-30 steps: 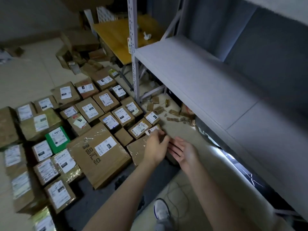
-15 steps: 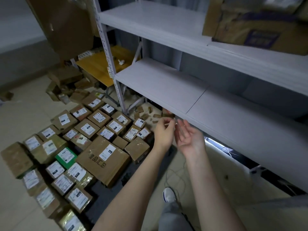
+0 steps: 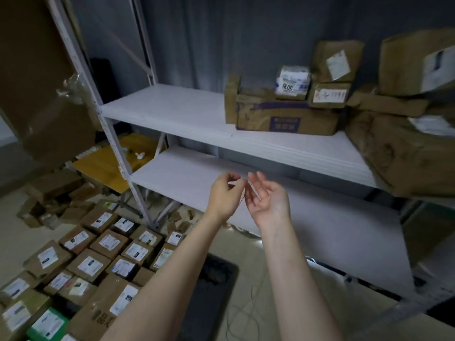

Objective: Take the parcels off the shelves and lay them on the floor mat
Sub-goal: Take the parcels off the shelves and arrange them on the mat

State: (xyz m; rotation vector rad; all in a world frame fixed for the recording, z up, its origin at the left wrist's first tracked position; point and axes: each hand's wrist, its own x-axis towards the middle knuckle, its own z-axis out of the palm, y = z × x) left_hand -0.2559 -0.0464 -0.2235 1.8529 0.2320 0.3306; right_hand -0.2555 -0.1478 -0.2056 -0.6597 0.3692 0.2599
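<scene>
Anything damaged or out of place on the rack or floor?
Yes. The big carton at the right end of the upper shelf is badly crumpled and dented. The purple-printed box beside it is creased, with a flat parcel stood on edge against its left end. Loose cardboard scraps litter the floor below.

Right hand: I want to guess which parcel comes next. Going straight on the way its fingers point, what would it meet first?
Probably the bare front edge of the upper shelf, left of the purple-printed box; the right hand points up and slightly left. Depth is unclear.
</scene>
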